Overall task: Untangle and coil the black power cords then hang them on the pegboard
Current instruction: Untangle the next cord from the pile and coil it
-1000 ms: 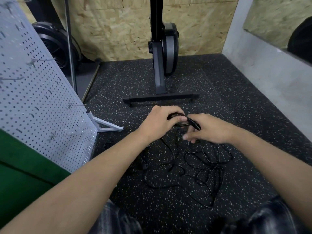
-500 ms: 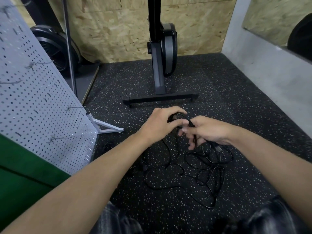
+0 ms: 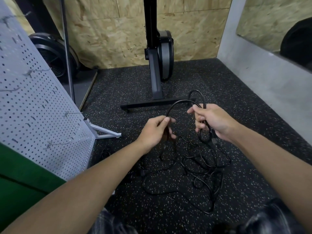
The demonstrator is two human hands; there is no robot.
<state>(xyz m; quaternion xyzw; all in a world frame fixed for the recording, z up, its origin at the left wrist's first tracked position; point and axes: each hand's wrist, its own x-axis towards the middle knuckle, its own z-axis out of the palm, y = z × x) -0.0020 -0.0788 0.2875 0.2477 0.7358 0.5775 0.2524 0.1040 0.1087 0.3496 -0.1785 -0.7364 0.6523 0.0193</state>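
**While the tangle (image 3: 194, 168) sprawls on the floor (image 3: 249, 183), both hands hold one cord (image 3: 179, 103)**

Left hand (image 3: 156, 130) pinches the black cord between thumb and fingers. Right hand (image 3: 214, 122) is curled round gathered loops of it, plug end dangling just below the fist. Between them the cord arches upward. Off to the left stands the pegboard (image 3: 33, 107).

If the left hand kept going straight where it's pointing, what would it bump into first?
Probably the right hand, which grips the black cord just ahead of the left hand, though depth is unclear.
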